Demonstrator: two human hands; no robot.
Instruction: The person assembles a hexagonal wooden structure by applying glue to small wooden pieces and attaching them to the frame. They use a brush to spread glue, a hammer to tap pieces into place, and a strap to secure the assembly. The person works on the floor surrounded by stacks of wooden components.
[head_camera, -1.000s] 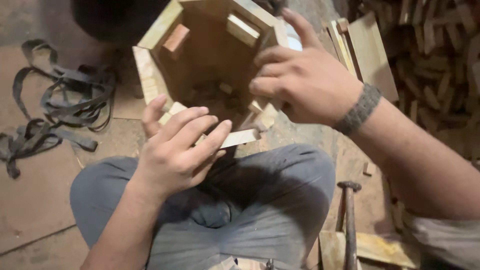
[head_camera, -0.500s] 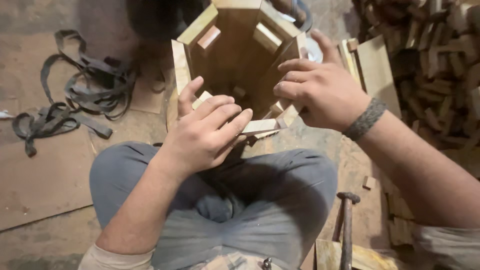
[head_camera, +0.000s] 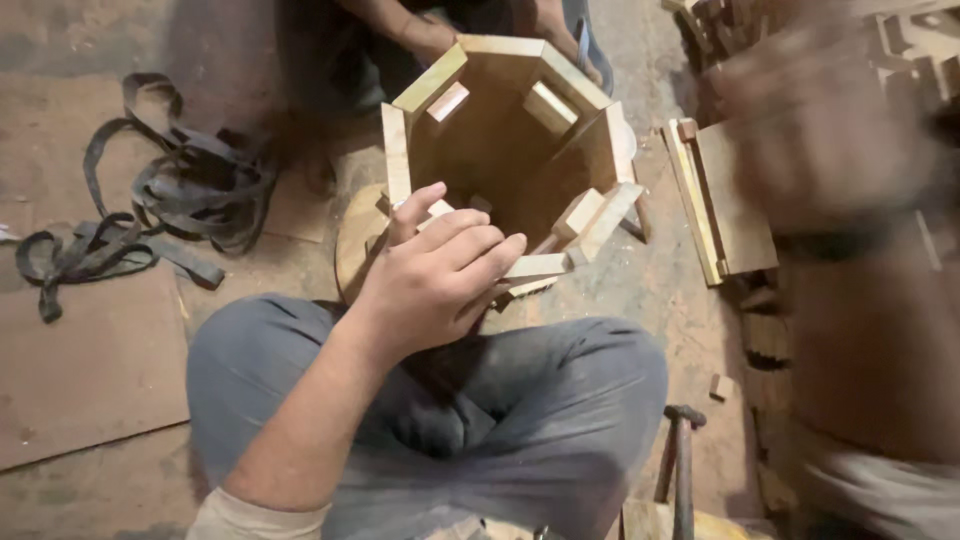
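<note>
- Floor (head_camera: 90, 360) of bare, dusty reddish-brown ground, with a flat brown sheet laid over the left part.
- Black straps (head_camera: 150, 210) lay in a loose tangle on that floor, well left of the work.
- Sat cross-legged in grey trousers (head_camera: 520, 400), knees spread to both sides of the lower view.
- Wooden octagonal box (head_camera: 500, 130), open at the top, stood on the ground just beyond the knees; pale edges, darker inner walls, small light blocks fixed inside near the rim.
- Left hand (head_camera: 440, 275) rested on the near rim of the box, fingers pressed together and curled over the edge, thumb raised against the inner side.
- Right hand (head_camera: 820, 130) hung blurred at the upper right, apart from the box; cannot tell whether spread or closed.
- Stack of thin wooden boards (head_camera: 720, 200) lay flat just right of the box.
- Heap of small wood offcuts (head_camera: 900, 40) filled the upper right corner, partly behind the blurred hand.
- Hammer (head_camera: 683, 460) with a dark head lay near the right knee, handle pointing to the lower edge.
- Another person's hand (head_camera: 430, 35) showed at the far side of the box, by its top rim.
- No packages, labels or signs to tell apart.
</note>
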